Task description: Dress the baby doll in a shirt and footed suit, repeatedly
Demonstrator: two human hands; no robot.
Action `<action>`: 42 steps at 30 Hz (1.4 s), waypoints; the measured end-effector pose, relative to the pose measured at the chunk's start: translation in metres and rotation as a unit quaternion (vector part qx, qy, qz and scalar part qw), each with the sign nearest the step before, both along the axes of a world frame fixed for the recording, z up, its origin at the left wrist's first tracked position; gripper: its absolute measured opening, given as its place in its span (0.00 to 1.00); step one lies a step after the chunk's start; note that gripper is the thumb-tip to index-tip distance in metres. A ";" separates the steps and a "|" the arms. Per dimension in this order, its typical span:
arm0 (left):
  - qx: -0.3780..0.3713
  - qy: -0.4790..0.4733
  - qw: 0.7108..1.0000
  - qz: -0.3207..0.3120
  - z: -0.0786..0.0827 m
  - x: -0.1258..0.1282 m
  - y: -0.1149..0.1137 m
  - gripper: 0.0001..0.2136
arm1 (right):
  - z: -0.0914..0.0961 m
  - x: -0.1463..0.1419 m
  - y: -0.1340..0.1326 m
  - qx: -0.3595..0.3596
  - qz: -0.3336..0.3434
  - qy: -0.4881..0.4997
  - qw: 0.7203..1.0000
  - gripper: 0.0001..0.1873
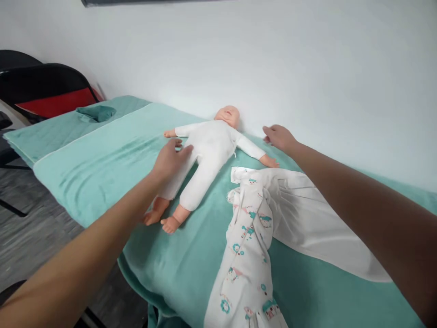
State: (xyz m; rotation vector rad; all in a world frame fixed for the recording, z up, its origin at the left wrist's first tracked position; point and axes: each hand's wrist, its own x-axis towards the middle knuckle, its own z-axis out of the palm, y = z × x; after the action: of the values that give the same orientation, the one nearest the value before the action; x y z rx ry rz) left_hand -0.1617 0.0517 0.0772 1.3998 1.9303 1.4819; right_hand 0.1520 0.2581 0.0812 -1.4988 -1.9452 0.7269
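Observation:
A baby doll [213, 143] in a white bodysuit lies on its back on the green cover, arms spread and feet toward me. My left hand [171, 158] is over the doll's hip and thigh on the left, thumb and fingers apart; I cannot tell if it touches the suit. Beyond the doll's outstretched arm, my right hand [279, 137] hovers near the wall with loosely curled fingers and nothing visible in them. A white cloth [251, 237] with a teal and pink print lies bunched near the doll's hand, its plain side spread to the right under my right forearm.
The green velvety cover [102, 159] drapes over the bed or table edge at left and front. A crumpled green piece [96, 114] lies at the far left corner. Black folding chairs [48, 86] stand at left. A white wall [307, 59] borders the back.

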 end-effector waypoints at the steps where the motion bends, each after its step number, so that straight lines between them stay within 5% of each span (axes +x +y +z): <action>1: 0.018 0.023 1.000 0.007 0.004 0.013 -0.014 0.16 | -0.003 0.027 -0.006 0.007 -0.009 -0.028 1.000 0.27; 3: 0.012 0.045 0.998 -0.032 0.009 0.047 -0.049 0.16 | -0.008 0.079 -0.027 -0.001 -0.005 -0.101 0.995 0.29; 7: -0.150 -0.026 0.974 -0.169 -0.003 0.120 -0.107 0.23 | -0.012 0.143 -0.088 -0.008 0.074 -0.189 0.979 0.26; 12: -0.192 -0.056 0.920 -0.336 -0.011 0.173 -0.125 0.09 | 0.014 0.147 -0.162 0.004 0.143 -0.163 0.976 0.14; 15: -0.075 0.078 0.894 -0.435 0.008 0.200 -0.132 0.02 | 0.045 0.139 -0.202 0.015 0.168 -0.133 0.977 0.13; 20: 0.145 0.255 0.893 -0.343 0.052 0.242 -0.145 0.05 | 0.113 0.133 -0.281 0.057 0.272 -0.111 0.954 0.15; 24: 0.117 0.240 0.904 -0.334 0.082 0.259 -0.146 0.03 | 0.158 0.138 -0.337 0.127 0.273 -0.146 0.943 0.13; 27: 0.057 0.287 0.920 -0.260 0.102 0.261 -0.147 0.07 | 0.173 0.150 -0.359 0.141 0.212 -0.152 0.955 0.11; 31: 0.028 0.368 0.913 -0.173 0.120 0.252 -0.152 0.08 | 0.164 0.164 -0.363 0.083 0.086 -0.190 0.974 0.14; 35: 0.019 0.242 0.955 -0.168 0.121 0.246 -0.160 0.07 | 0.128 0.156 -0.360 0.015 0.090 -0.175 0.980 0.19; 38: 0.054 0.045 0.978 -0.199 0.118 0.245 -0.173 0.07 | 0.093 0.134 -0.363 0.003 0.154 -0.037 0.987 0.21; 42: 0.087 -0.026 0.933 -0.347 0.111 0.230 -0.196 0.11 | 0.056 0.094 -0.374 -0.053 0.167 0.244 0.954 0.25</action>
State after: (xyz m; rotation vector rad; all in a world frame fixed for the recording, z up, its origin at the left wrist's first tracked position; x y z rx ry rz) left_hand 0.0683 -0.1443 0.1885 1.8348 1.0891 1.3188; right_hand 0.2462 -0.1156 0.1371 -0.9279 -1.8010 1.2353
